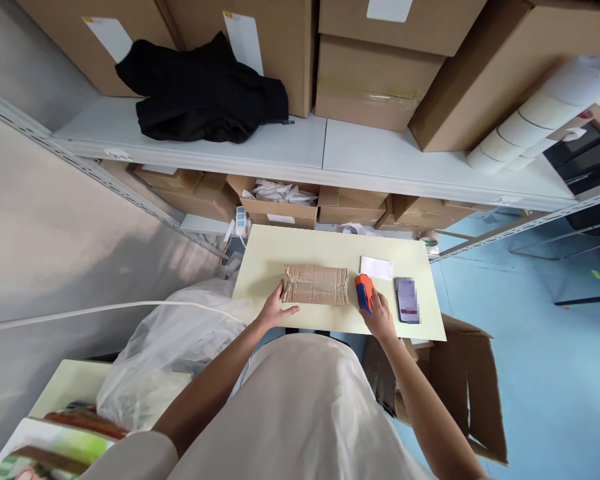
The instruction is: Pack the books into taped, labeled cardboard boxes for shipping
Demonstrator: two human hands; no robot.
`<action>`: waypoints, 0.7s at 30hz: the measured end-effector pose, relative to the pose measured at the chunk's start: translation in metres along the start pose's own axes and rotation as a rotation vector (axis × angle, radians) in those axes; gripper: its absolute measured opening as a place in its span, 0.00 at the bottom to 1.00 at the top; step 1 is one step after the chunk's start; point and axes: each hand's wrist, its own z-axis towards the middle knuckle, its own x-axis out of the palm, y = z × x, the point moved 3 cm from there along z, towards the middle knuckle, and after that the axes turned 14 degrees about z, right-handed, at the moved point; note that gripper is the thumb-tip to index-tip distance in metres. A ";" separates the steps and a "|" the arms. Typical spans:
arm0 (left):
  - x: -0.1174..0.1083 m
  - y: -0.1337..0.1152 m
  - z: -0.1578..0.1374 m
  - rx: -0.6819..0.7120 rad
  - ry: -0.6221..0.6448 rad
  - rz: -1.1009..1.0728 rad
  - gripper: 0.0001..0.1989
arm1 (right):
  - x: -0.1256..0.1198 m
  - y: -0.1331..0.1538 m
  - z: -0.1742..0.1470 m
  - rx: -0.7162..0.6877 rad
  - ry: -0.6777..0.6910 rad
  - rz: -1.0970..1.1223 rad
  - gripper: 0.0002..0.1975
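A flattish, creased brown cardboard parcel [316, 285] lies on the pale yellow table [300, 243]. At its lower left corner is my left hand [275, 309], touching the left end with its fingers; the thumb stretches apart along the near side. My right hand [380, 317] is closed around an orange and blue tape dispenser [365, 292], just right of the parcel and apart from it. Part of the dispenser is hidden under the fingers. Close to that hand lie a white card-like pad [376, 267] and a phone [407, 300] whose screen is blurred.
Behind the table stands a grey shelf [280, 148] with cardboard boxes [375, 83], a black garment [205, 90] and white rolls [525, 130]. A clear plastic bag [175, 333] sits at left. An open carton [460, 387] stands on the blue floor at right.
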 end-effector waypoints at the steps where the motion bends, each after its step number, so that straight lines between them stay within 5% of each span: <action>1: 0.000 0.002 0.001 -0.006 -0.006 0.013 0.52 | 0.000 0.004 0.001 -0.017 0.041 0.038 0.41; 6: 0.002 0.011 0.011 0.031 0.027 0.011 0.45 | 0.025 0.032 0.012 -0.102 0.294 0.240 0.50; 13: -0.001 0.015 0.018 0.035 0.055 -0.026 0.40 | 0.053 0.036 0.022 -0.014 0.236 0.681 0.38; 17: 0.006 0.025 0.015 0.020 0.013 -0.070 0.44 | 0.052 0.032 0.018 -0.010 0.223 0.744 0.37; 21: 0.001 0.023 0.016 -0.020 -0.019 -0.114 0.38 | 0.044 0.042 0.020 -0.043 0.204 0.770 0.35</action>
